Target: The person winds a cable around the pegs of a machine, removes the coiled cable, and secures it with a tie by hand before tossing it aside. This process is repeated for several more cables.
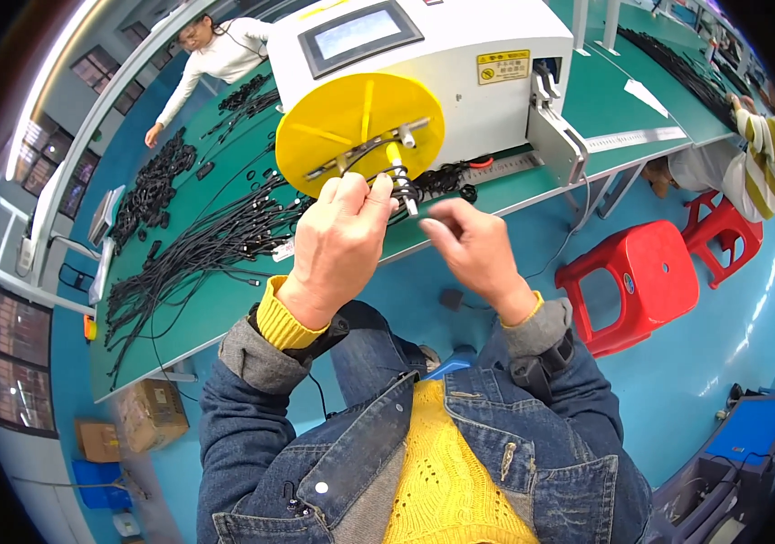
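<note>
With left hand (340,227), pinched black cable (406,192) looped around a peg (394,154) of the yellow winding disc (338,113); with right hand (478,249), hovered just right, fingers parted, visibly holding nothing. Judged cable light, flexible, smooth-jacketed; best grasped around gathered loops.

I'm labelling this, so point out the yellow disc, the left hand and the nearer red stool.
Yellow disc (344,114), head view: its flat face.
Left hand (335,236), head view: its back.
Nearer red stool (658,292), head view: its seat.
</note>
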The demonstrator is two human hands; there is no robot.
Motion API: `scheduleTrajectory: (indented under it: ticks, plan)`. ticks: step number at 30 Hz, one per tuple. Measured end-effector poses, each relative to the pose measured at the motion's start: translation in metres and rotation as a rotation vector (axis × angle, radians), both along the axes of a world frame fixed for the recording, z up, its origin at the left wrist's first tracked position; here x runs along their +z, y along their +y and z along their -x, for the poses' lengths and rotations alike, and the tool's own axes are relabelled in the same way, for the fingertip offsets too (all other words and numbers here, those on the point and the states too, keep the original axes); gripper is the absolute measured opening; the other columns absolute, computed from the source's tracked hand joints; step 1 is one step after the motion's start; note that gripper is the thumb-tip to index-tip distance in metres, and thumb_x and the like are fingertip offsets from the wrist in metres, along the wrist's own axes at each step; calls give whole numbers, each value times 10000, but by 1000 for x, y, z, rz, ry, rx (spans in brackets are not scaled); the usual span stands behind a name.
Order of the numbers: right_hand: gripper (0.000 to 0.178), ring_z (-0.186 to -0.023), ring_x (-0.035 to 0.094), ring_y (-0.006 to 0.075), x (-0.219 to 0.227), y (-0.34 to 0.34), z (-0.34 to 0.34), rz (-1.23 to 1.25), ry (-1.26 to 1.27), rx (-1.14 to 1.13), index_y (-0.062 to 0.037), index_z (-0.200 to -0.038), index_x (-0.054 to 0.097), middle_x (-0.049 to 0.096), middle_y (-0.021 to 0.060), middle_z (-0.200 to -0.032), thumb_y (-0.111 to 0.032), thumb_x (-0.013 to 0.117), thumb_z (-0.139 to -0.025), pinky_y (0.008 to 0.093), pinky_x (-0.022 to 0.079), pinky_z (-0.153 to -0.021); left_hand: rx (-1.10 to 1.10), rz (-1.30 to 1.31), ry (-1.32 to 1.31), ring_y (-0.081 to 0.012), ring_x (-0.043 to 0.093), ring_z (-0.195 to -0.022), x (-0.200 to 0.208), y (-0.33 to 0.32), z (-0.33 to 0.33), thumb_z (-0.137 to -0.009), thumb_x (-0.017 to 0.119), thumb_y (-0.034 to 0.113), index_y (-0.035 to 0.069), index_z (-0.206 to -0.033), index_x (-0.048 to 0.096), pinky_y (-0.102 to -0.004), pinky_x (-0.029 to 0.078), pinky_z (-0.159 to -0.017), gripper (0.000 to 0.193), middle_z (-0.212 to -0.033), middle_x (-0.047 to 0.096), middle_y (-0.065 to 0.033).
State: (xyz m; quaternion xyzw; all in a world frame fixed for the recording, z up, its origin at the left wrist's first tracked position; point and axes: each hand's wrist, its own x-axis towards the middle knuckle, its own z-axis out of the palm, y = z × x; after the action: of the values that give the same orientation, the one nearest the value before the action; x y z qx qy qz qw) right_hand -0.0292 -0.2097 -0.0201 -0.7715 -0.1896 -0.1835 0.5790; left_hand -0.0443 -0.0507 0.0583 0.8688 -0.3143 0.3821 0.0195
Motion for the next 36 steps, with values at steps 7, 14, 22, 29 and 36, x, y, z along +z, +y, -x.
scheduleTrajectory:
  ticks: [7, 14, 22, 29, 36]
  plan:
    - [169, -500, 567, 114, 10, 19, -8, -95, 240, 207, 24, -786, 600, 582, 91, -575, -143, 607, -816, 264, 425, -465, -39, -12, -11, -237, 492, -617, 0, -2, 2, -754, 612, 81, 26, -830, 547, -324, 414, -509, 114, -674, 445, -77]
    - [138, -517, 587, 115, -3, 24, -16, -91, -52, 30, 24, -770, 600, 602, 75, -577, -107, 633, -798, 246, 452, -468, 8, 73, 20, -243, 481, -569, -11, 7, 10, -735, 644, 61, 41, -753, 517, -326, 396, -489, 130, -650, 436, -81]
    - [178, -602, 622, 123, 1, 29, -13, -258, -266, -66, -6, -879, 585, 632, 80, -693, 4, 672, -724, 238, 489, -551, 50, 324, 114, -234, 497, -588, -18, 5, 12, -709, 658, 30, 25, -862, 592, -326, 408, -504, 167, -691, 479, -87]
    - [212, -644, 626, 177, -7, 35, -12, -162, -449, -246, -12, -891, 575, 626, 106, -772, 7, 684, -711, 255, 497, -571, 15, 163, -186, -233, 517, -633, -31, 4, 10, -708, 653, 32, 0, -1013, 603, -303, 447, -550, 311, -798, 549, -95]
    - [202, -632, 621, 201, -13, 36, -12, -101, -576, -313, -12, -884, 580, 620, 116, -771, 12, 682, -711, 264, 496, -563, 89, 18, -154, -237, 523, -647, -27, 5, 19, -720, 624, 41, -33, -996, 595, -307, 456, -558, 287, -805, 552, -102]
